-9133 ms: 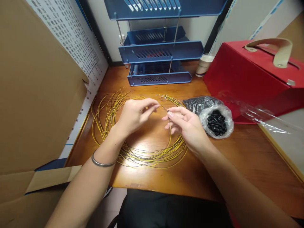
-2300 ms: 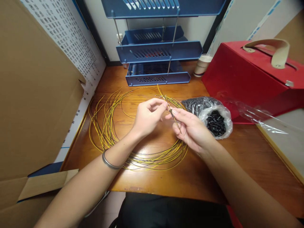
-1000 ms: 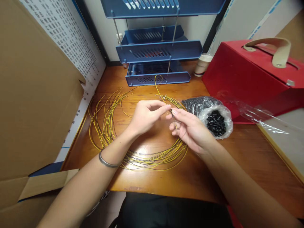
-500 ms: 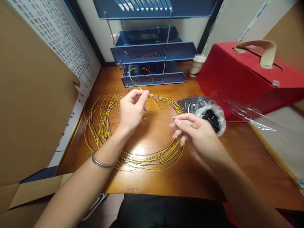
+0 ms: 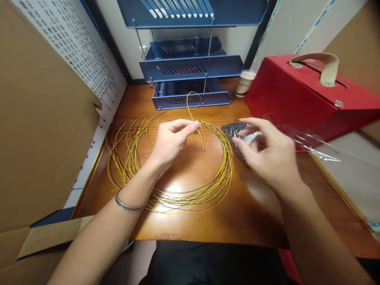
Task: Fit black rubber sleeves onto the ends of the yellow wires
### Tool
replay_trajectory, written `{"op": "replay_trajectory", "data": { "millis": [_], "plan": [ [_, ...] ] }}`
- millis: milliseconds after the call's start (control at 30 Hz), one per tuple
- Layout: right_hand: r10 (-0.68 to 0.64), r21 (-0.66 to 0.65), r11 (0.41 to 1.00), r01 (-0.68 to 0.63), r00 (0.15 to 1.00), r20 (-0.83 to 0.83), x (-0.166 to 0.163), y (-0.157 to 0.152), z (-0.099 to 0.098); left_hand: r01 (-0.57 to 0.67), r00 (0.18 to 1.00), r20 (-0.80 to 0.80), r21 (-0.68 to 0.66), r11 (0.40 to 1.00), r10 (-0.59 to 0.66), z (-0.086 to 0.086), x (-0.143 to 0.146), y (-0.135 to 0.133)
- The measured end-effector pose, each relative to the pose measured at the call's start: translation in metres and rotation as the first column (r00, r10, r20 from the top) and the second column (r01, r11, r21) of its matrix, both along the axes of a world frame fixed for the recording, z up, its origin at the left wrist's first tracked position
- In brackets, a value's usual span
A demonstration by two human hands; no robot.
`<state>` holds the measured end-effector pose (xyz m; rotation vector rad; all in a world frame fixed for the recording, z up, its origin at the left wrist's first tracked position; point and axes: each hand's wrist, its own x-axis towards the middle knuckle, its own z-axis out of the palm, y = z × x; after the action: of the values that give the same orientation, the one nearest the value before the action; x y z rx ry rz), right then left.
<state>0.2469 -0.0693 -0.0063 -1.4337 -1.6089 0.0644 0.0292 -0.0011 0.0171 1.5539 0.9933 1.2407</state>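
Note:
Between thumb and forefinger, my left hand (image 5: 170, 142) pinches a thin yellow wire (image 5: 203, 141). One end of the wire hangs down to the right of my fingertips, and the rest loops up behind them. Below lies a large loose coil of yellow and dark wires (image 5: 227, 168) on the wooden table. My right hand (image 5: 271, 154) is over a clear plastic bag of small black pieces (image 5: 233, 130). Its thumb and forefinger are apart, with nothing visible between them. The hand covers most of the bag's opening.
A blue letter tray rack (image 5: 190, 67) stands at the back. To its right are a paper cup (image 5: 245, 83) and a red box (image 5: 285, 91) with a beige handle. Cardboard (image 5: 44, 118) walls off the left side. Tiny bits lie inside the coil on the wooden table (image 5: 190, 168).
My right hand has moved right and up to the bag, its fingers spreading apart. My left hand has shifted slightly right and down with the wire still pinched.

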Motion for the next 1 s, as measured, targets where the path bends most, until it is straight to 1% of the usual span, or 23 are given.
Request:
{"op": "replay_trajectory", "data": {
  "millis": [33,67,133,167,233,300,367,400,467,500,533,567,600,633,700,733,800,867,933,1000],
  "plan": [
    [0.134,-0.035,0.99,-0.133,0.991,0.028,-0.008,0.002,0.003,0.025,1.0,0.006,-0.017,1.0,-0.025,0.001,0.0,-0.001],
    [0.241,-0.054,0.97,-0.239,0.969,0.054,-0.015,0.004,0.005,0.056,0.998,0.004,-0.033,0.998,-0.056,0.003,0.0,-0.002],
    [0.387,-0.091,0.921,-0.379,0.916,0.105,-0.025,0.01,0.007,0.114,0.993,-0.017,-0.054,0.992,-0.115,0.005,0.0,-0.004],
    [0.431,-0.103,0.901,-0.421,0.894,0.124,-0.028,0.012,0.008,0.139,0.989,-0.032,-0.058,0.989,-0.141,0.006,0.0,-0.005],
    [0.472,-0.097,0.882,-0.462,0.87,0.144,-0.03,0.016,0.007,0.18,0.982,-0.056,-0.054,0.982,-0.183,0.006,0.0,-0.006],
    [0.481,-0.058,0.876,-0.478,0.862,0.157,-0.031,0.017,0.006,0.209,0.974,-0.081,-0.054,0.976,-0.213,0.005,0.0,-0.006],
    [0.464,-0.034,0.885,-0.464,0.873,0.15,-0.03,0.017,0.003,0.215,0.969,-0.108,-0.061,0.975,-0.221,0.004,0.0,-0.006],
    [0.439,-0.038,0.899,-0.437,0.891,0.115,-0.03,0.017,0.001,0.202,0.972,-0.111,-0.065,0.977,-0.208,0.004,-0.002,-0.005],
    [0.335,-0.079,0.939,-0.335,0.942,-0.003,-0.031,0.02,-0.004,0.147,0.985,-0.081,-0.062,0.987,-0.151,0.007,-0.006,-0.002],
    [0.278,-0.117,0.952,-0.283,0.959,-0.059,-0.033,0.022,-0.007,0.102,0.993,-0.053,-0.049,0.994,-0.105,0.011,-0.01,0.0],
    [0.239,-0.164,0.955,-0.249,0.968,-0.076,-0.036,0.026,-0.01,0.053,0.998,-0.026,-0.029,0.998,-0.054,0.015,-0.015,0.002],
    [0.246,-0.231,0.941,-0.248,0.969,-0.038,-0.04,0.032,-0.012,-0.006,1.0,-0.003,0.0,1.0,0.006,0.02,-0.021,0.004],
    [0.31,-0.318,0.902,-0.292,0.951,0.007,-0.046,0.038,-0.013,-0.073,0.997,0.01,0.031,0.997,0.072,0.025,-0.027,0.006],
    [0.376,-0.362,0.87,-0.333,0.925,0.053,-0.054,0.044,-0.014,-0.139,0.99,0.025,0.056,0.989,0.137,0.03,-0.034,0.008],
    [0.462,-0.4,0.838,-0.37,0.872,0.162,-0.071,0.056,-0.015,-0.255,0.965,0.083,0.076,0.964,0.249,0.04,-0.047,0.009],
    [0.484,-0.431,0.823,-0.369,0.854,0.194,-0.08,0.061,-0.015,-0.298,0.95,0.123,0.082,0.951,0.287,0.043,-0.053,0.008],
    [0.531,-0.512,0.774,-0.372,0.821,0.207,-0.095,0.068,-0.016,-0.351,0.926,0.194,0.124,0.928,0.324,0.05,-0.063,0.003],
    [0.541,-0.532,0.761,-0.37,0.815,0.208,-0.105,0.072,-0.016,-0.386,0.914,0.224,0.229,0.894,0.337,0.058,-0.069,-0.006],
    [0.54,-0.526,0.763,-0.375,0.817,0.202,-0.107,0.072,-0.016,-0.414,0.909,0.215,0.359,0.836,0.358,0.068,-0.072,-0.016],
    [0.525,-0.509,0.775,-0.374,0.83,0.19,-0.102,0.069,-0.013,-0.463,0.886,0.199,0.419,0.781,0.419,0.08,-0.076,-0.025]
  ]
}}
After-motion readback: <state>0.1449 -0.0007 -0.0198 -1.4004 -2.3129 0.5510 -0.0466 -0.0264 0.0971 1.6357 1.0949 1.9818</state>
